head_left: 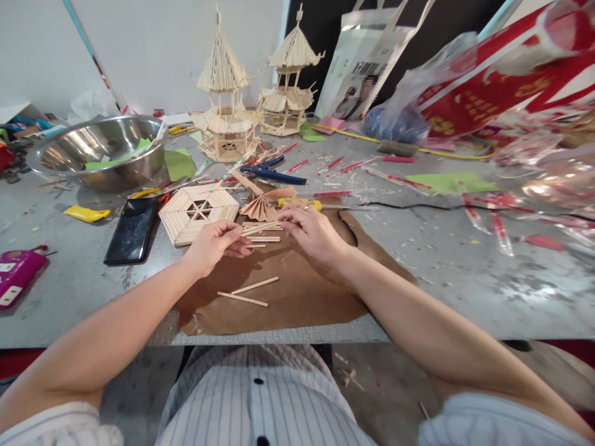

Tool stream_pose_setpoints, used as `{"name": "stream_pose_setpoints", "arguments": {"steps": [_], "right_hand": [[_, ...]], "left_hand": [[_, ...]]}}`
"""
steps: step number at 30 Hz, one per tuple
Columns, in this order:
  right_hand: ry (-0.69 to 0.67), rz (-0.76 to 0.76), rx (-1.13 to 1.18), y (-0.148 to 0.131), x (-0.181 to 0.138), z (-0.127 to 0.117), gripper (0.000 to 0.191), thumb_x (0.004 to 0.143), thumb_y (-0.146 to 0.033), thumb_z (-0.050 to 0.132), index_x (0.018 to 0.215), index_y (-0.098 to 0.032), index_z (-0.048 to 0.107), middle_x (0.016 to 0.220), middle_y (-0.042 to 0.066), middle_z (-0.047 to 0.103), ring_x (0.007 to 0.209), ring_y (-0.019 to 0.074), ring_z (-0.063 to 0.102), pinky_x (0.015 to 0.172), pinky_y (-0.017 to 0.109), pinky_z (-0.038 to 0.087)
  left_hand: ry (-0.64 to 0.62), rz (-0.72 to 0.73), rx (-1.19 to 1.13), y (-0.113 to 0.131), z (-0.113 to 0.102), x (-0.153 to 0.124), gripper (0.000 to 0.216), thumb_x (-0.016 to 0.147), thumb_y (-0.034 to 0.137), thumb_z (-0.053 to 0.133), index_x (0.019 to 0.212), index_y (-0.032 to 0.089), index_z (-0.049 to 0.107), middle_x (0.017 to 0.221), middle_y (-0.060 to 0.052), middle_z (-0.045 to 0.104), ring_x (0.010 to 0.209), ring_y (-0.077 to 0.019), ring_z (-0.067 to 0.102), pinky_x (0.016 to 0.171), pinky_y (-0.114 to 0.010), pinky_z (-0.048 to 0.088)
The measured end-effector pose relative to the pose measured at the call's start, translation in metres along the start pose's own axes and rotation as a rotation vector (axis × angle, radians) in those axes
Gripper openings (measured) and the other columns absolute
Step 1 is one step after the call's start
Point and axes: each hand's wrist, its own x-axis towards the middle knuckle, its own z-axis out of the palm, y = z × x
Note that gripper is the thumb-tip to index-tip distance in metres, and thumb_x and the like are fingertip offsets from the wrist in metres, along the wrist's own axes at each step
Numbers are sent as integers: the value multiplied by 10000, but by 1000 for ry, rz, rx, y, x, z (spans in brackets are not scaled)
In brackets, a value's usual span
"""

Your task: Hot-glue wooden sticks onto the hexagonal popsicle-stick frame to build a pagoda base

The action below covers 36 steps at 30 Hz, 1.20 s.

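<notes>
A thin wooden stick spans the gap between my two hands. My left hand pinches its left end between thumb and fingers. At its other end my right hand closes its fingertips on it. Just below lie several more wooden sticks, partly hidden by my left hand. A hexagonal panel of sticks with an open, spoked middle lies beside my left hand. Behind my right hand is a yellow glue gun, mostly covered. Two loose sticks lie crossed on the brown sheet nearer me.
Two stick pagodas stand at the back. A steel bowl is at the left, with a black phone and yellow cutter nearby. Blue-handled pliers lie behind folded brown paper. A black cord runs right.
</notes>
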Motion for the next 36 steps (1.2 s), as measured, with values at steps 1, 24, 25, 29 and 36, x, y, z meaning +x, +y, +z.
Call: {"name": "stream_pose_setpoints", "arguments": {"steps": [1,24,25,29,36], "right_hand": [[-44,40,26,-1,0,0,189,830,-230,440,891,-186,613,784,48,630,775,171,589,726,290,423],[-309,385,1142,0,3,-11,365,586,-367,750,851,-152,621,686,0,646,512,96,602,513,237,491],[-315,400,1162,0,3,-11,350,583,-357,755,837,-152,627,687,-1,649,510,95,604,512,234,492],[-318,419,1210,1,3,-7,309,577,-326,766,801,-156,639,682,-4,660,523,100,617,525,233,501],[-271,423,1250,2,3,-2,302,542,-332,783,750,-157,653,630,-6,663,510,97,619,523,221,511]], "left_hand": [[-1,1,3,0,0,0,122,756,223,617,770,123,548,675,-53,671,538,-139,644,545,-243,525],[-1,84,-18,-2,-5,5,361,585,354,750,789,99,596,621,-24,649,515,-123,625,530,-226,518],[-5,83,-18,-2,-5,5,358,587,352,750,789,98,598,622,-25,650,517,-123,626,531,-226,518],[-11,87,-18,-2,-6,5,356,594,351,746,803,98,609,626,-25,653,519,-124,628,534,-229,522],[1,98,-12,-3,-4,2,352,616,325,730,867,95,639,656,-32,658,560,-133,642,575,-243,534]]}}
